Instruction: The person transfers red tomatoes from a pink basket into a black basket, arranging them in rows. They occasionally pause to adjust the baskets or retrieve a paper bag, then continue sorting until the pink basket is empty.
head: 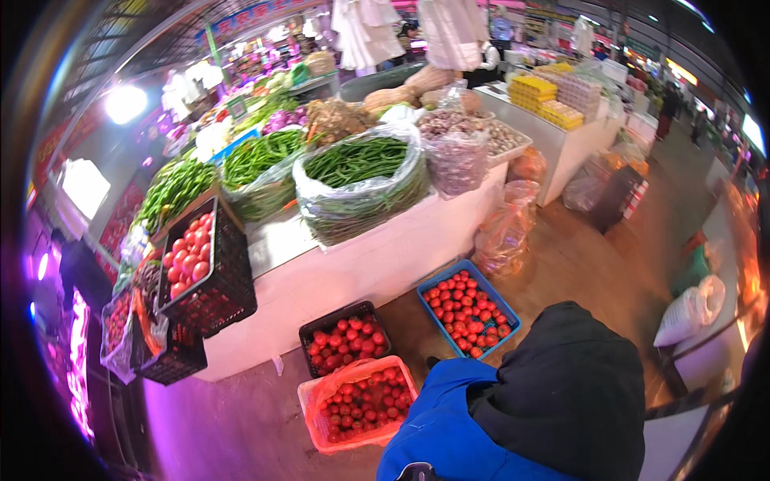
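Observation:
Neither of my hands is in view; only blue clothing (445,433) and dark clothing (571,385) of my own body show at the bottom. On the floor before me stand three crates of tomatoes. Nearest is a red-orange plastic crate (322,442), lined with a red bag and holding small tomatoes (367,403). A black crate (307,337) of tomatoes touches its far side. Farther right, a blue plastic crate (514,321) holds more red tomatoes (466,309).
A white stall counter (361,270) bears bagged green beans (361,159), green peppers (174,192), garlic (454,126) and pumpkins (391,96). A black crate of tomatoes (189,255) sits at its left end. Egg trays (559,96) stand farther back. Plastic bags (508,225) rest beside the counter. A white sack (689,312) is at right.

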A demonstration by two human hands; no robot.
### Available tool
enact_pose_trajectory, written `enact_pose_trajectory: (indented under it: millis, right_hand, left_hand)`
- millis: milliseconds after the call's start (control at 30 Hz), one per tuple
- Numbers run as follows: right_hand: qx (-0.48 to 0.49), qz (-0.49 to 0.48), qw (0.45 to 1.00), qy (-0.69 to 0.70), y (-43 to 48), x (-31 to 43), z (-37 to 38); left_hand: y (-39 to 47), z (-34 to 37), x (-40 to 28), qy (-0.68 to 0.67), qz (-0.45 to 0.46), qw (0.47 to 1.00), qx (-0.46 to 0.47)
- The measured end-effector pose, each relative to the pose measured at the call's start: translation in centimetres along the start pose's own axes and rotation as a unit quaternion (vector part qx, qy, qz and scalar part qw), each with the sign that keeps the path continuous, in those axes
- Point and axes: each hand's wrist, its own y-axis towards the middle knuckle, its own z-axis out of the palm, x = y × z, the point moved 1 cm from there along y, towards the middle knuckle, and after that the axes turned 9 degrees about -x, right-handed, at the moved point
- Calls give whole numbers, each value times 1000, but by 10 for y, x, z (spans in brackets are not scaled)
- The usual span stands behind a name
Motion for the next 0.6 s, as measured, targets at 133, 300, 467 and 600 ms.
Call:
enact_pose_trajectory:
  millis: [133, 300, 467, 600]
  right_hand:
    - [-3, 22, 1000, 20, -10, -22, 11]
    - [18, 33, 999, 30, -5, -40, 32]
    - [71, 34, 997, 12, 25, -41, 23]
    - [68, 31, 997, -1, 90, -25, -32]
  left_hand:
    - [5, 1, -5, 12, 6, 1000, 7]
    - [2, -2, 0, 11, -8, 1000, 21]
    - [-27, 7, 11, -16, -91, 996, 18]
    - [-36, 34, -5, -28, -148, 988, 15]
